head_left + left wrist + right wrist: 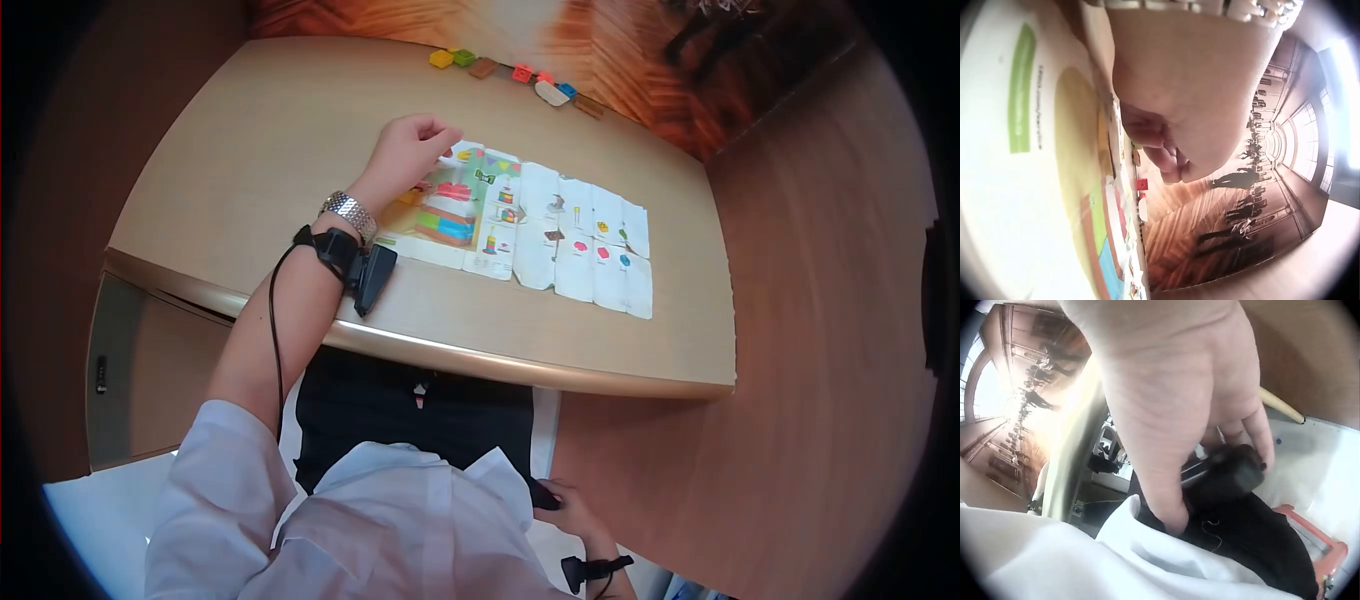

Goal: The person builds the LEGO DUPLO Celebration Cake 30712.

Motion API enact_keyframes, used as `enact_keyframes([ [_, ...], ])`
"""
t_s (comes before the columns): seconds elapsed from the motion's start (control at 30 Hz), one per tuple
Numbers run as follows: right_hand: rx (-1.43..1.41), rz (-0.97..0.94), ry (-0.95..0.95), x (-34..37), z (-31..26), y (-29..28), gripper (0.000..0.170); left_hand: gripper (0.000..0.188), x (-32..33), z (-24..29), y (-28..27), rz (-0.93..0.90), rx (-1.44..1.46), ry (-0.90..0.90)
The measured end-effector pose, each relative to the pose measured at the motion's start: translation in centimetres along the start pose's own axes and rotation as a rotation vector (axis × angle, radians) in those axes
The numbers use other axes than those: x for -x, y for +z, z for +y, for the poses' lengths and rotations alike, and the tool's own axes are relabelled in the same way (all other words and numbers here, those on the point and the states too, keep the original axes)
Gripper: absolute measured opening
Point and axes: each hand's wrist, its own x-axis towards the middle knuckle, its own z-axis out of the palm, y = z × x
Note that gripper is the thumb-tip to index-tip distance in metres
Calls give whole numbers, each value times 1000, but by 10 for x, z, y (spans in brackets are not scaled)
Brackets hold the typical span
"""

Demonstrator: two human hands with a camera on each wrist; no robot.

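In the head view, my left hand (410, 150) is over the upper left corner of a creased picture sheet (540, 270), its fingers loosely curled and holding nothing that shows. The left wrist view shows the left hand (1179, 106) with its fingertips bent in towards the palm, beside the printed sheet (997, 206). Printed on the sheet are a layered cake of coloured blocks and rows of small pieces. Down at the lap, my right hand (575, 510) grips a black rounded object (1229, 475), its thumb and fingers around it. Its kind is unclear.
Along the table's back edge lie a yellow block (441, 59), a green block (464, 58), red blocks (522, 73), a blue block (567, 89), a white piece (551, 94) and flat brown pieces (483, 68). A picture panel stands behind the table (220, 170).
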Motion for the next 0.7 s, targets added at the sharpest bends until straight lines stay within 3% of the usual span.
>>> enact_keyframes([
  [0.03, -2, -8, 0, 5, -9, -5, 58, 33, 0, 0, 0, 0, 26, -10],
  [0.1, 80, -135, 388, 15, -28, -13, 59, 33, 0, 1, 2, 4, 54, -22],
  [0.23, -56, -114, 190, 21, 6, 9, 59, 34, 0, 2, 0, 13, 2, -31],
  [0.3, -120, 21, 39, 9, -3, 14, 58, 34, 1, 5, 2, -5, -6, -16],
  [0.4, -144, 34, 30, 0, 34, 20, 56, 33, 6, 12, 1, -2, -40, -64],
  [0.43, -188, -68, 275, 0, 12, 12, 54, 33, 4, 10, 2, 2, -36, -39],
  [0.47, -193, -65, 278, 2, 14, 14, 54, 33, 4, 9, 2, 7, -30, -12],
  [0.53, -273, -92, 469, 4, 17, 12, 51, 33, 4, 12, 2, -7, -24, -21],
  [0.67, -340, -161, 499, 13, 19, 17, 52, 34, 10, 18, -1, -18, -22, -65],
  [0.7, -343, -148, 392, 16, 21, 16, 52, 34, 9, 16, -1, -22, -24, -71],
])
